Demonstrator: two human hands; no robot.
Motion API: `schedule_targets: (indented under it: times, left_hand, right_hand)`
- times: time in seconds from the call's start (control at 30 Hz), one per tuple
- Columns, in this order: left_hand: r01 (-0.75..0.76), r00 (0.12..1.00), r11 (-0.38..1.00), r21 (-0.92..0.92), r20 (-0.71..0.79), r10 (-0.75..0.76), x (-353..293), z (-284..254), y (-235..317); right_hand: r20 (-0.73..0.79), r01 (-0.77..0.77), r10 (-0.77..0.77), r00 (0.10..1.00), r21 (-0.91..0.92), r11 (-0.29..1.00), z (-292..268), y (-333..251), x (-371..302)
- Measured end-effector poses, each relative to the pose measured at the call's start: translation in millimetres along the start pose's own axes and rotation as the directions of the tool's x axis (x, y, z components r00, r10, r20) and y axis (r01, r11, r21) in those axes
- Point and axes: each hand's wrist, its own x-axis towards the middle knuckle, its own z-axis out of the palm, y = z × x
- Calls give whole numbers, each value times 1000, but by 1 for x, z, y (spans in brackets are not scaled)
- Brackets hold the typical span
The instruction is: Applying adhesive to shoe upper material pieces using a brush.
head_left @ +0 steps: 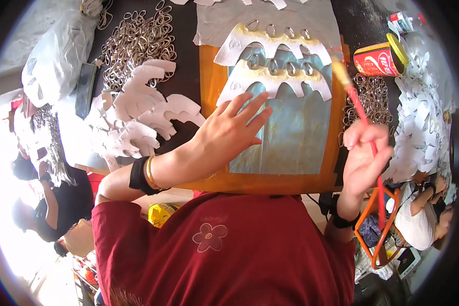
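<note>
My left hand (227,127) lies palm down with its fingers spread, fingertips at the lower edge of the nearer white scalloped piece (242,79). A matching white piece (238,45) lies just beyond it. Both have yellowish, wet-looking upper edges, with several oval metal rings (273,67) along them. Under them is a blue-grey sheet (290,145) on an orange-brown board (212,71). On the right, my right hand (364,155) is closed around the red handle of a brush (356,102). The brush's pale tip, blurred, points away near the far piece's right end.
Metal rings (137,43) and white cut pieces (132,102) are heaped at left, beside a plastic bag (61,61). At right are a red can (375,59) with a yellow rim, more rings (375,94) and white pieces (423,117). Other people sit on both sides.
</note>
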Motion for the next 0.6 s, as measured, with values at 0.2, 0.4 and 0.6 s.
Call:
schedule_targets:
  times: [0.2, 0.4, 0.6]
  left_hand:
    - [-23, 1000, 988, 152, -16, 26, 10, 13, -4]
    - [-61, 998, 982, 180, 5, 62, 6, 10, -4]
    - [-50, 999, 976, 212, 17, 47, 4, 11, -4]
  right_hand:
    - [6, 37, -37, 999, -269, 963, 16, -15, -3]
    - [-564, 95, -338, 754, -415, 905, -81, -75, 25]
    - [-415, 140, -505, 757, -652, 745, -92, -107, 57]
